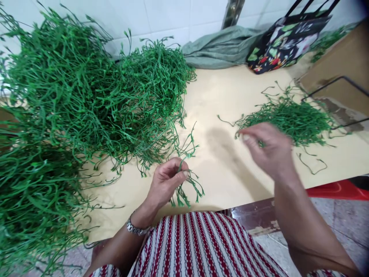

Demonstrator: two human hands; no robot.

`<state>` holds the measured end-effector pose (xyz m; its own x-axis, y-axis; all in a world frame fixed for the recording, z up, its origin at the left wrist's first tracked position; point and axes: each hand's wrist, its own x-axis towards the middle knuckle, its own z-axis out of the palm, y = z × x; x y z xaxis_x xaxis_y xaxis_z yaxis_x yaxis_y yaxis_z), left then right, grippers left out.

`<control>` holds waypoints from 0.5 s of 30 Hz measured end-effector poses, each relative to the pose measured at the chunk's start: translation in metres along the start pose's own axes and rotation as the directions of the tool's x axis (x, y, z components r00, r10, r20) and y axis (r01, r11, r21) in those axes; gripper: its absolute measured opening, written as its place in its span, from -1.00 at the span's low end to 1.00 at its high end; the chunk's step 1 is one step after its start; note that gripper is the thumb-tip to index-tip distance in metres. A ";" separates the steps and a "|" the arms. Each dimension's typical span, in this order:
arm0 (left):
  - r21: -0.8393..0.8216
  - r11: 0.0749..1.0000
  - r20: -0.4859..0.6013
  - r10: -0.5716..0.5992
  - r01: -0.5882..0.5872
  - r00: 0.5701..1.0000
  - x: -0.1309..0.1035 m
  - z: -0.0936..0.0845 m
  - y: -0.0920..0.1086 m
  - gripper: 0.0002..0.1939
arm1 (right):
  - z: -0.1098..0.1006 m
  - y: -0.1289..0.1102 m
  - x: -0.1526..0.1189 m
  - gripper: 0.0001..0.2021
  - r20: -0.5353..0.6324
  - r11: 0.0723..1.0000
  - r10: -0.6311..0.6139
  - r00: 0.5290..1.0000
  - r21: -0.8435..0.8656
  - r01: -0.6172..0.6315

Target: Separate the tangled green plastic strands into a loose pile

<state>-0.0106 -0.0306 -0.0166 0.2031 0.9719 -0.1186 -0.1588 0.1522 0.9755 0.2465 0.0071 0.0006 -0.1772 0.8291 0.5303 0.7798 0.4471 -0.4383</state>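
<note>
My left hand (168, 179), a metal watch on its wrist, pinches a small bunch of thin green artificial stems (188, 148) between thumb and forefinger. Their forked tips stick out above and below the fingers. To the right, my right hand (266, 148) is held over the table with thumb and forefinger pressed together. A small green stem end (236, 135) shows at its fingertips; the rest is hidden by the hand. Just behind this hand lies a flat pile of green stems (296, 119). A much larger heap of stems (86, 88) spreads across the left side.
The cream tabletop (210, 96) meets a white tiled wall (170, 19). Along the back are a grey-green cloth (221, 46) and a black floral bag (285, 44). At right stands a cardboard box (343, 73) beside a bent black wire (331, 84). Something red (337, 189) is below the table's edge.
</note>
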 end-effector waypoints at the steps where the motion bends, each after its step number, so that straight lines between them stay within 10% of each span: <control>1: -0.004 0.999 -0.017 0.035 -0.035 0.999 0.001 0.002 -0.001 -0.94 | 0.009 -0.019 -0.002 -0.83 0.172 0.976 -0.024 0.985 0.218 -0.015; 4: -0.022 0.995 -0.034 0.101 -0.102 0.994 0.003 0.008 -0.003 -0.96 | 0.041 -0.059 -0.011 -0.77 0.420 0.814 -0.085 0.904 0.552 -0.180; 8: -0.038 0.991 -0.037 0.123 -0.125 0.992 0.002 0.010 -0.007 -0.96 | 0.066 -0.074 -0.023 -0.86 0.348 0.675 -0.009 0.937 0.694 -0.251; 15: 0.206 0.972 0.023 0.113 -0.116 0.993 0.001 0.009 0.000 -0.91 | 0.055 -0.070 -0.022 -0.91 0.201 0.871 -0.178 0.963 0.488 0.059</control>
<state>-0.0021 -0.0315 -0.0147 0.2056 0.9786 -0.0031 0.0217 -0.0014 0.9998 0.1632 -0.0235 -0.0202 -0.4299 0.7865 0.4434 0.3758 0.6024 -0.7042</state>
